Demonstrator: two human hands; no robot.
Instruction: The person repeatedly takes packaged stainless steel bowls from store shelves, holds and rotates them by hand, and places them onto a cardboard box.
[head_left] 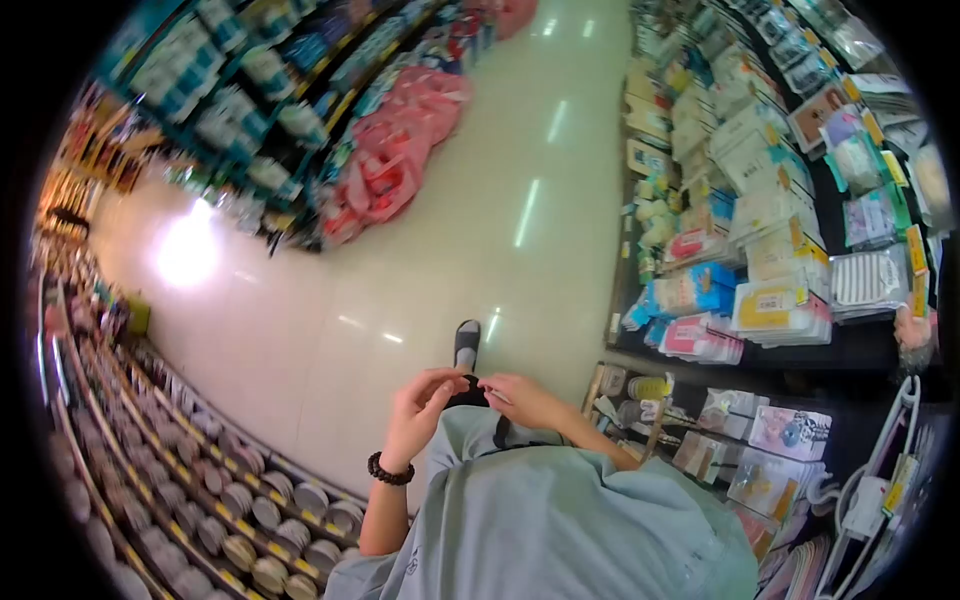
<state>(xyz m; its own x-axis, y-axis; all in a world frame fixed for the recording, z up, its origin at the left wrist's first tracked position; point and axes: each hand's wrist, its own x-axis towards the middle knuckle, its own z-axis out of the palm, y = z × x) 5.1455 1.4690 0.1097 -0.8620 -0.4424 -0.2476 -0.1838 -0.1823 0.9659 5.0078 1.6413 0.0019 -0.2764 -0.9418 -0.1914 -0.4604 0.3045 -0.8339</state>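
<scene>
In front of my waist, my left hand and my right hand are held close together. The left fingers curve toward the right hand, with the thumb bent below them. On the right, the fingers are pressed together in a pinch. Something small and black shows between the fingertips; I cannot tell what it is. A dark beaded bracelet circles my left wrist. Below the hands hangs my loose grey-green shirt, and a black strap lies against it.
A pale glossy floor runs ahead, with my dark sandal on it. Shelves of packaged goods line the right side. Stacked bowls or dishes fill the left shelves. Pink plastic sheeting drapes the far rack, and white hangers hang nearby.
</scene>
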